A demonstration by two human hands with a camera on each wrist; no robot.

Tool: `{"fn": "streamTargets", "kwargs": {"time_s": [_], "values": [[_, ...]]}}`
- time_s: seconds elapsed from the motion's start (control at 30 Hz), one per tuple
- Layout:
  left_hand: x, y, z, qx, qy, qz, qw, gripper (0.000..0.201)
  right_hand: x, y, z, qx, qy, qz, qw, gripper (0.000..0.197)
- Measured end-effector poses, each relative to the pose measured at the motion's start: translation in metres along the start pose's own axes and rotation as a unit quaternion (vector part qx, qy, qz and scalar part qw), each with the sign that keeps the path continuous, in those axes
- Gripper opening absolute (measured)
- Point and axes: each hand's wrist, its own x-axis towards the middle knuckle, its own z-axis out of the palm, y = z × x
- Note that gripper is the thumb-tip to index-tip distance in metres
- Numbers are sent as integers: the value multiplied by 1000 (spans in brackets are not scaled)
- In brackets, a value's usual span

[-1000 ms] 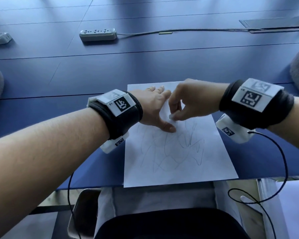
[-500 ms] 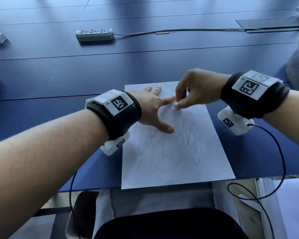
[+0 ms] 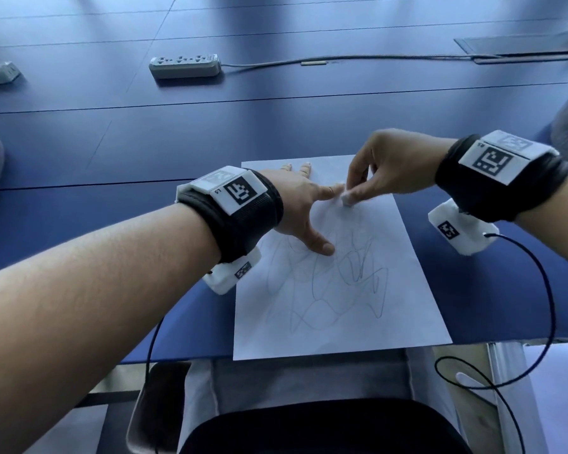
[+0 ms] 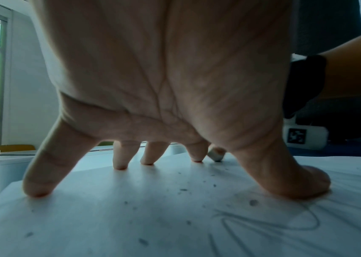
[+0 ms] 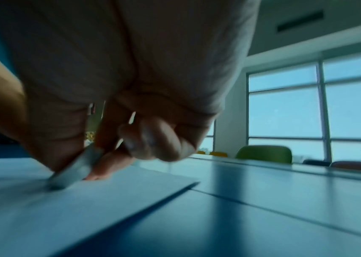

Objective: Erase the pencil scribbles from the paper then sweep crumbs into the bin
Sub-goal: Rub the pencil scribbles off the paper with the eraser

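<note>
The paper (image 3: 338,273) lies on the blue table (image 3: 276,132) at its near edge, with the long side going away from the person. The left hand (image 3: 295,204) is spread flat on the far left part of the sheet; its fingers (image 4: 36,182) are straight and wide apart, the tips and the thumb press the paper, and the hand holds nothing. The right hand (image 3: 391,165) pinches a small white eraser (image 3: 346,200) between the thumb and the first fingers, the other fingers are curled in, and the lower end of the eraser touches the paper just beside the left forefinger. Pencil scribbles (image 3: 335,283) cover the middle and near part of the sheet. In the left wrist view, small dark crumbs (image 4: 183,189) lie on the paper under the left palm. Each wrist carries a black band with a white square code tag; on the left tag (image 3: 233,191) the small writing looks like "L5", on the right tag (image 3: 502,157) like "R5", but it is not sharp. A grey power strip (image 3: 184,65) with its cable lies far on the table. The bin cannot be made out for certain in these views.
</note>
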Motion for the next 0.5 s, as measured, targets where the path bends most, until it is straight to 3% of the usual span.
{"fn": "streamTargets", "kwargs": {"time_s": [0.07, 0.2, 0.37, 0.5], "values": [[0, 0, 0, 1, 2, 0, 1000, 114, 2, 1, 1, -3, 20, -1, 1000, 12], [-2, 1, -1, 9, -7, -6, 1000, 113, -5, -12, 8, -1, -69, -39, 997, 15], [-3, 1, 0, 2, -6, -10, 1000, 114, 6, -1, -1, -15, 18, -2, 1000, 13], [-3, 2, -1, 8, -9, -11, 1000, 114, -2, -13, 9, -5, -65, -35, 997, 15]]}}
